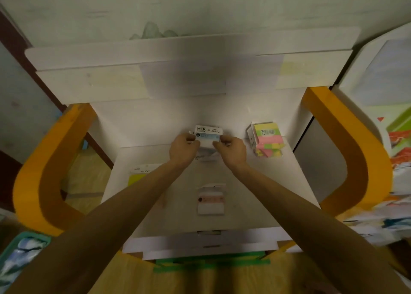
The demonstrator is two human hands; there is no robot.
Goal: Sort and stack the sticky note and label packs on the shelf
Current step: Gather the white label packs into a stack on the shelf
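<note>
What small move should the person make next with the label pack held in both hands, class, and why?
Probably lower it squarely onto the white stack beneath. Both the left hand and right hand pinch the blue-striped label pack by its ends, right above a white pile at the back of the shelf, so aligning and releasing seems the natural step.

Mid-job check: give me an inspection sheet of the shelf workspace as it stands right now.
Surface: white shelf board between orange curved side frames.
Job's things: white label pack with blue band held over a pile at centre back; multicolour sticky note stack at right back; white pack with pink band lying flat at centre front; yellow sticky pack at left edge, partly under the forearm.
Clutter: nothing seen.
Grippers: left hand and right hand each pinch an end of the blue-band pack.
Cables: nothing seen.
Surroundings: teal bin lower left; printed papers at right.
</note>
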